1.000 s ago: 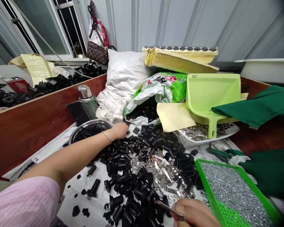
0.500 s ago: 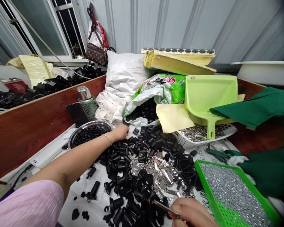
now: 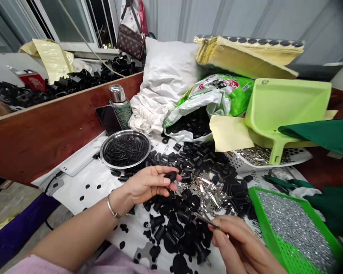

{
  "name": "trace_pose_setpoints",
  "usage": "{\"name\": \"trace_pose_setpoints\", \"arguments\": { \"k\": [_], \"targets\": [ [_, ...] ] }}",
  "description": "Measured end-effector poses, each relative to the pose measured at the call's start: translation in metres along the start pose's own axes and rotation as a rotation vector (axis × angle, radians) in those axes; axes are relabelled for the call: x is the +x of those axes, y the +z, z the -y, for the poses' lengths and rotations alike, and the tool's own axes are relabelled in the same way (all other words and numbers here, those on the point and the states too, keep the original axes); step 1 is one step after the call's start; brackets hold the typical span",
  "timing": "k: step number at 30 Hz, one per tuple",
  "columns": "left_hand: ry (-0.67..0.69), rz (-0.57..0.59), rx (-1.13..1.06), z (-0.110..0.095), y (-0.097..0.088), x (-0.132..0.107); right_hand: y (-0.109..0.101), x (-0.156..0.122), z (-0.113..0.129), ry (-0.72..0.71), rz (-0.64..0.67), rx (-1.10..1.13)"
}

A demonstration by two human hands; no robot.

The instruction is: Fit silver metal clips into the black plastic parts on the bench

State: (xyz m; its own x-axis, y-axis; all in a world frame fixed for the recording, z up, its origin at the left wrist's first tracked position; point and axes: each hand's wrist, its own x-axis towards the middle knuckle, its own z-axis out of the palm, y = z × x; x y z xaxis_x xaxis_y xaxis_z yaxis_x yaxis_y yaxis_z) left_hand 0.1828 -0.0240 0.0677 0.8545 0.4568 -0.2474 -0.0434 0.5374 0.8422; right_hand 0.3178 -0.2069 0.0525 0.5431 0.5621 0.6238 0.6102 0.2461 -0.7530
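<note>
"How does the left hand (image 3: 145, 186) hold things, mid-frame?"

"Thumb and fingers pinch a small round black piece (image 3: 170, 176), palm partly upturned, which probably keeps that piece in sight."

"And the right hand (image 3: 240, 243), lower right of centre?"

"Thumb and forefinger pinch a slim metal tool (image 3: 206, 220) that points up and left. I'd guess the grip sits back to leave its tip free. I can't tell whether that tip touches anything."

"Why are the black fittings (image 3: 184, 217) heaped at lower centre?"

"For a short reach, I'd think. They lie close to both hands, with shiny metal strips (image 3: 210, 192) just beside them."

"Yet the small black rods (image 3: 125, 148) left of centre sit in a steel bowl (image 3: 125, 166)."

"Its rim likely stops them rolling off. The green tray (image 3: 286, 247) at lower right seems to corral its silvery bits (image 3: 295, 220) likewise."
</note>
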Motion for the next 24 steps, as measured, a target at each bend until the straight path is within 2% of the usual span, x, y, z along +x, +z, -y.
{"name": "trace_pose_setpoints", "arguments": {
  "k": [2,6,9,13,16,20,24],
  "targets": [
    [-0.039,0.04,-0.214,0.016,-0.002,-0.012,0.004,0.0,-0.002,0.019,0.1,-0.001],
    [-0.087,0.073,-0.37,0.041,-0.004,-0.029,0.014,-0.002,-0.004,-0.008,0.288,-0.022],
    [-0.136,0.112,-0.456,0.05,-0.007,-0.038,0.021,-0.004,-0.001,-0.075,0.362,-0.059],
    [-0.156,0.123,-0.478,0.051,-0.011,-0.045,0.028,-0.004,0.004,-0.12,0.423,-0.106],
    [-0.056,0.03,-0.297,0.051,-0.011,-0.048,0.028,-0.004,0.005,-0.141,0.404,-0.118],
    [0.146,-0.188,0.189,0.053,-0.006,-0.052,0.026,-0.004,0.006,-0.15,0.417,-0.134],
    [0.288,-0.303,0.663,0.058,-0.003,-0.057,0.027,-0.002,0.008,-0.143,0.478,-0.147]
  ]
}}
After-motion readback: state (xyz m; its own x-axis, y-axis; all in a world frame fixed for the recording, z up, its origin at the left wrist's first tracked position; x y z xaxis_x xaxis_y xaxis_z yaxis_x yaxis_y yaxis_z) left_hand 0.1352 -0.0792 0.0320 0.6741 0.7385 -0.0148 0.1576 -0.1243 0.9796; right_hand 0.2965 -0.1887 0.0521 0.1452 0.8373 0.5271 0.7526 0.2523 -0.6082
